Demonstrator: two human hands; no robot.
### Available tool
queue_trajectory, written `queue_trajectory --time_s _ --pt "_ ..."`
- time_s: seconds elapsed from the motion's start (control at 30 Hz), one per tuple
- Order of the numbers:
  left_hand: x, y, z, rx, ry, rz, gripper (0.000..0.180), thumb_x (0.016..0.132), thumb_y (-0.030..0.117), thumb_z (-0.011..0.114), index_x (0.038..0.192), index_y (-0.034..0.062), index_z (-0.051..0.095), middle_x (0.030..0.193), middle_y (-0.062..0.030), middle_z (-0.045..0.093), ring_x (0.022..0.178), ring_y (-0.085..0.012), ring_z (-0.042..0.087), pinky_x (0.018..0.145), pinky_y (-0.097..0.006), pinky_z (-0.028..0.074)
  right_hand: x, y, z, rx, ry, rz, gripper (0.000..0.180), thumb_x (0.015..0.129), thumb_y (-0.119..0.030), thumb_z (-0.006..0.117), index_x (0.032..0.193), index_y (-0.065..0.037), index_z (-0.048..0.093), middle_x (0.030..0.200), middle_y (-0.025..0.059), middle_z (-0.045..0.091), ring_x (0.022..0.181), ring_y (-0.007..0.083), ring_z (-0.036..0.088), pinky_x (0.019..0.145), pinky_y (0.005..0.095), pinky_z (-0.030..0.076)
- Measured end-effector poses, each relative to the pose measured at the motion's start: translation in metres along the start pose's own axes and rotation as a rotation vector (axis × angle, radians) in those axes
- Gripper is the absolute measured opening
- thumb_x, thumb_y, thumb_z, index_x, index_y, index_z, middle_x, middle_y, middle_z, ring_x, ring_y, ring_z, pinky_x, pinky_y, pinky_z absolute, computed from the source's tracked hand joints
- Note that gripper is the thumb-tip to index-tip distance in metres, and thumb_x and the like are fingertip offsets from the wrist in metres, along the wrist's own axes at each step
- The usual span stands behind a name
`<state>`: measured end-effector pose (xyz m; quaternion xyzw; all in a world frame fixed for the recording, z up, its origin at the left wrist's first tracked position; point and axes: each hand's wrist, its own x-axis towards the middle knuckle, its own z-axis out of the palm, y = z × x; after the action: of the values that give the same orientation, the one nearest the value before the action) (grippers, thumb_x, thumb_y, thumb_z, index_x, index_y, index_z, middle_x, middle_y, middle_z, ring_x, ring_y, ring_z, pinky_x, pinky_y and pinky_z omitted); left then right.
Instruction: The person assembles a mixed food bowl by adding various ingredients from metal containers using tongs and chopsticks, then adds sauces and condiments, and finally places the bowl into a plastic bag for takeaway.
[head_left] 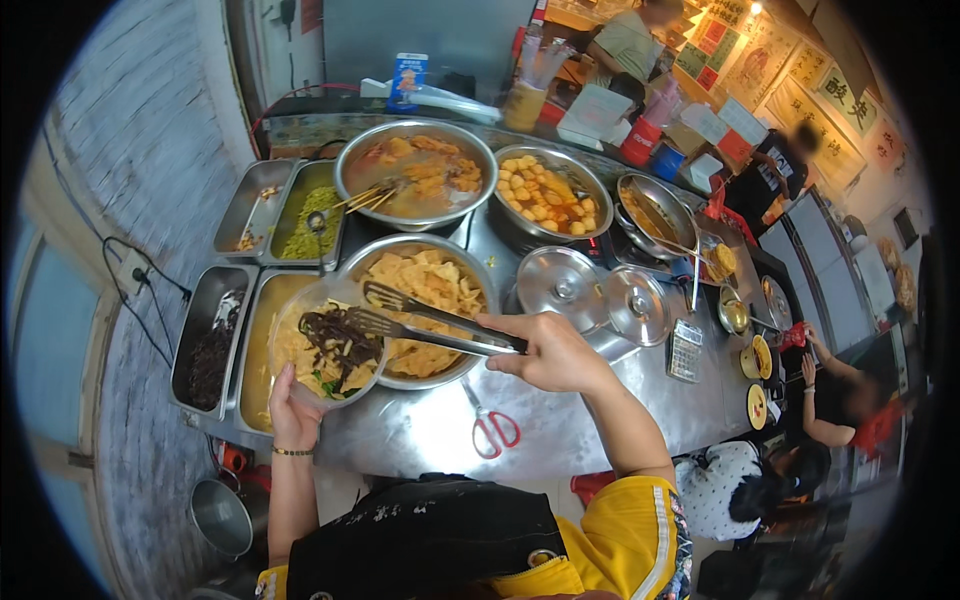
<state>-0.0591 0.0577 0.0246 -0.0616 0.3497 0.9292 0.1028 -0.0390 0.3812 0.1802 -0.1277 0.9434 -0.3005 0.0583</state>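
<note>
The left hand (pixel 292 415) is gripping a clear bowl (pixel 325 352); the right hand (pixel 548 352) is squeezing tongs (pixel 420 320) over it.

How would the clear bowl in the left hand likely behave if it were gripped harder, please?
The bowl looks thin and see-through, so it would probably flex. Heaped with food and held at one edge by the left hand, it may tip. The wet food suggests a slippery rim.

Four rectangular steel trays (pixel 212 345) on the left. Four big round bowls of food (pixel 415 172). Two steel lids (pixel 560 287). One pair of tongs (pixel 430 325), one pair of red-handled scissors (pixel 492 428), one clear bowl (pixel 325 355).
</note>
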Motion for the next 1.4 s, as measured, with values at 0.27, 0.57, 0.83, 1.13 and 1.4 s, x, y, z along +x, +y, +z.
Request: queue_trajectory --time_s 0.27,0.57,0.83,1.13,1.4 --pt "0.025 -0.055 0.072 0.011 -0.048 -0.037 0.049 0.090 0.029 0.047 0.130 0.0022 0.040 0.128 -0.0128 0.049 0.117 -0.0286 0.049 0.097 -0.045 0.040 0.004 0.156 -0.083 0.203 0.334 0.195 0.047 0.075 -0.007 0.070 0.119 0.001 0.058 0.089 0.0064 0.066 0.069 0.0090 0.056 0.061 0.0250 0.047" --pt "0.075 -0.075 0.132 0.105 -0.117 -0.093 0.049 0.089 0.030 0.051 0.128 0.0018 0.042 0.126 -0.0114 0.051 0.116 -0.0255 0.050 0.098 -0.041 0.040 0.082 0.297 -0.143 -0.209 0.451 0.781 0.042 0.069 -0.023 0.071 0.108 -0.010 0.066 0.097 0.0169 0.067 0.090 0.0282 0.064 0.079 0.0372 0.049" --pt "0.132 -0.084 0.170 0.205 -0.215 -0.192 0.048 0.089 0.031 0.051 0.128 0.0038 0.041 0.125 -0.0110 0.050 0.114 -0.0267 0.051 0.090 -0.046 0.047 0.121 0.328 -0.147 -0.248 0.375 0.784 0.031 0.071 -0.014 0.066 0.101 -0.006 0.068 0.080 0.0139 0.066 0.065 0.0216 0.063 0.059 0.0319 0.050" --pt "0.190 -0.108 0.210 0.311 -0.300 -0.293 0.050 0.089 0.034 0.051 0.127 0.0029 0.041 0.120 -0.0143 0.054 0.106 -0.0257 0.058 0.081 -0.041 0.054 0.083 0.333 -0.167 0.271 0.478 0.683 0.034 0.073 -0.005 0.065 0.107 0.000 0.065 0.067 0.0080 0.063 0.049 0.0150 0.059 0.043 0.0267 0.047" --pt "0.201 -0.123 0.234 0.359 -0.317 -0.337 0.056 0.088 0.037 0.050 0.129 0.0008 0.038 0.124 -0.0160 0.052 0.108 -0.0286 0.058 0.085 -0.046 0.052 0.084 0.308 -0.166 -0.360 0.406 0.691 0.046 0.067 -0.021 0.070 0.108 -0.001 0.064 0.093 0.0183 0.067 0.087 0.0258 0.065 0.079 0.0353 0.050"
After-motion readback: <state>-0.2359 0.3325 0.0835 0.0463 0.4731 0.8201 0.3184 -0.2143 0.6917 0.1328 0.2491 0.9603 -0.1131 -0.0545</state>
